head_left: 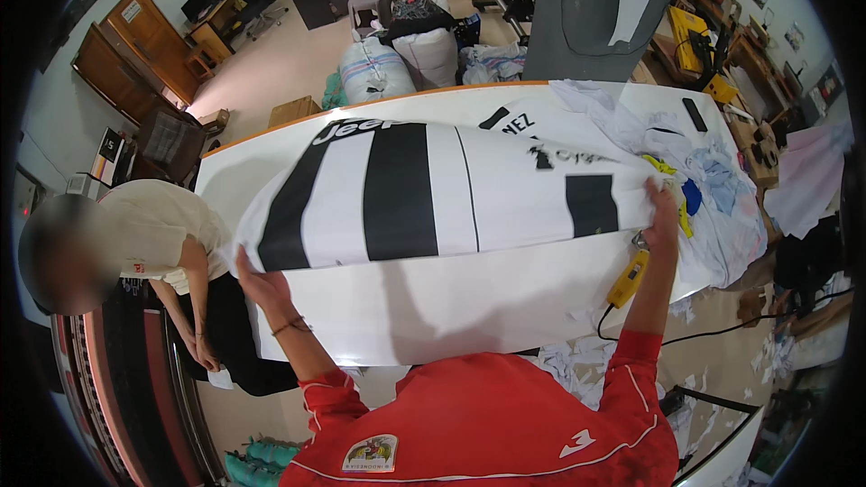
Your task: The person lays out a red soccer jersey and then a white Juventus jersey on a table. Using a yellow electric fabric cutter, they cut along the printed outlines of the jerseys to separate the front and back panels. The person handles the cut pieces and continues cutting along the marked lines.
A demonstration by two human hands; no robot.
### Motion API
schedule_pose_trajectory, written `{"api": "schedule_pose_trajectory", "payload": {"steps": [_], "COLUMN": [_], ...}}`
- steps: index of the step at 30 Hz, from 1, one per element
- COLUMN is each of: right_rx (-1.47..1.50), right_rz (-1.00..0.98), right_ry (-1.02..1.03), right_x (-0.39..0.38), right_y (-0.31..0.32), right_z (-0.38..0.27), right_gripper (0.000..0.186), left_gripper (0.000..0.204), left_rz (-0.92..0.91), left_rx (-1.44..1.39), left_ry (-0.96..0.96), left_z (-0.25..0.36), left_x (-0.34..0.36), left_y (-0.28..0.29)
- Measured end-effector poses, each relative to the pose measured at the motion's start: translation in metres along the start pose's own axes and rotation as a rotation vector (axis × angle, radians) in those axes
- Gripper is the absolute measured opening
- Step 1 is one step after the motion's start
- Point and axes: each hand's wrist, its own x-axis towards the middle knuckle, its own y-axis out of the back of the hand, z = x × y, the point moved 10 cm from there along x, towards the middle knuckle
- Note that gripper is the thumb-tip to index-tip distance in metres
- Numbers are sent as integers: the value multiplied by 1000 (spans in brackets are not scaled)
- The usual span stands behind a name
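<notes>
A long white sheet of printed fabric (505, 189) with bold black stripes and black lettering is stretched above the white table (469, 307). My left hand (263, 287) is closed on its near left corner, the fingers partly hidden by the cloth. At the other end, my right hand (662, 213) grips the right edge. Beside my right forearm lies a yellow corded hand tool (629, 278) with a metal head. More white fabric (591, 104) with black print lies beyond the stretched sheet.
A heap of cloth scraps (722, 207) covers the table's right end, close to my right hand. A person (171, 234) in a cream shirt is at the left end. A tall grey panel (595, 27) and stuffed sacks (374, 70) stand beyond the far edge. A black cord (722, 332) trails right.
</notes>
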Motion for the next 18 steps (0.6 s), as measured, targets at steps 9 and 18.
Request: {"api": "schedule_pose_trajectory", "payload": {"steps": [9,18], "right_rx": [-331,-881], "right_rz": [-144,30], "right_ry": [-284,88], "right_x": [-70,-110], "right_y": [24,49], "right_z": [174,208], "right_gripper": [37,45], "left_gripper": [40,45], "left_rz": [230,455], "left_rx": [286,562], "left_ry": [252,356], "left_z": [-114,-139], "left_x": [-31,-51], "left_y": [145,240]}}
